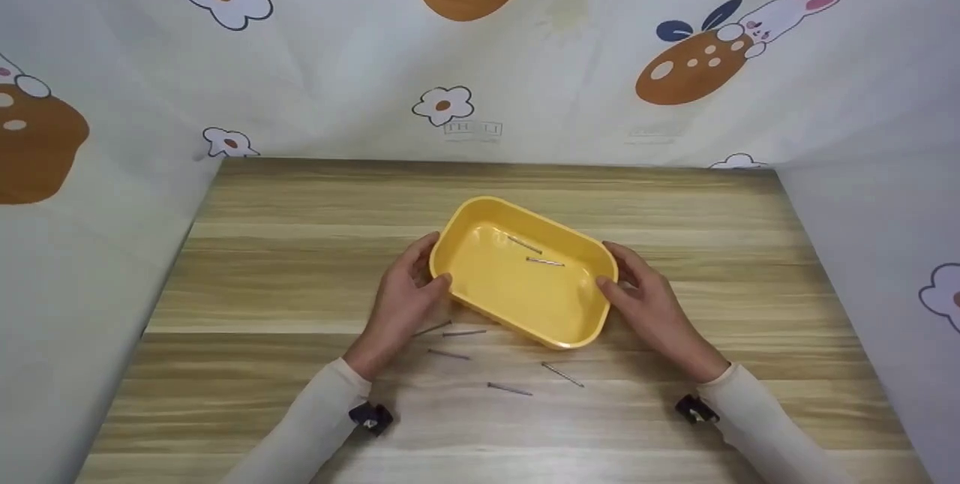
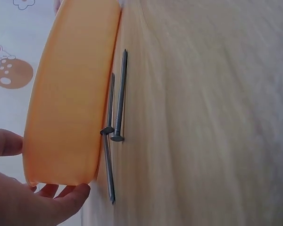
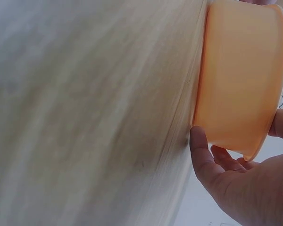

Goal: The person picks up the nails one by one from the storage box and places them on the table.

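Observation:
Between both hands is a yellow plastic tray [image 1: 495, 281], turned at a slant on the table, its right end nearer the person. My left hand [image 1: 405, 289] grips its left end, thumb at the rim and fingers round the outer wall. At the right end, my right hand [image 1: 649, 300] holds it the same way. Two nails [image 1: 545, 262] lie inside the tray. Several more nails [image 1: 510, 389] are scattered on the wood in front of it. In the left wrist view, nails [image 2: 119, 103] lie close along the tray's outer wall [image 2: 73, 94].
The wood-grain table [image 1: 300, 199] meets a pale printed cloth [image 1: 337, 56] at the back and both sides. Dark wrist cameras [image 1: 371, 418] sit over the light sleeves [image 1: 315, 416].

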The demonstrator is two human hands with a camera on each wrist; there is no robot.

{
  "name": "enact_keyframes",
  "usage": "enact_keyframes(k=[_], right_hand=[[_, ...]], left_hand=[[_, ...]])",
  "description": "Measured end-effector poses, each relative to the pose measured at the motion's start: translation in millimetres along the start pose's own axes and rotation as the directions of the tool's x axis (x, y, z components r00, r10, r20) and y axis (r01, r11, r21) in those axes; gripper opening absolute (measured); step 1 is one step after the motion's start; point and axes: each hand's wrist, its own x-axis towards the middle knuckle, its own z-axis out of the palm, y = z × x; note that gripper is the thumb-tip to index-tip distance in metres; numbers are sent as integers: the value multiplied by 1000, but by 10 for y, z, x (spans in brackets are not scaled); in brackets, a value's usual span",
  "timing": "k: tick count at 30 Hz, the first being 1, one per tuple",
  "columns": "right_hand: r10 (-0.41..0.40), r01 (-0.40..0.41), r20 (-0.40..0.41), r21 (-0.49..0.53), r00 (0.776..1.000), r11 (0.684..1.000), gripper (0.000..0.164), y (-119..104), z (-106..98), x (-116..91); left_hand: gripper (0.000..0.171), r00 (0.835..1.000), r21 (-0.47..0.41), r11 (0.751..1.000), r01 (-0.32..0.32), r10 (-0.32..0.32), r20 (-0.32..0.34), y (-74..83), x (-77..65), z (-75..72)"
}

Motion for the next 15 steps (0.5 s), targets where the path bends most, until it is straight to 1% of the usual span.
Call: enact_keyframes(k=[7, 10, 15], right_hand=[[-8, 9, 3, -22, 1000, 1000, 59, 2, -15, 4], [-15, 15, 0, -22, 1000, 1000, 58, 0, -15, 4], [-22, 22, -5, -9, 1000, 1000, 57, -4, -6, 6]], left_hand=[[66, 1000, -65, 998, 22, -22, 4, 20, 15, 4], [66, 999, -70, 997, 38, -38, 6, 27, 20, 1], [66, 999, -38, 998, 51, -50, 3, 22, 25, -10]])
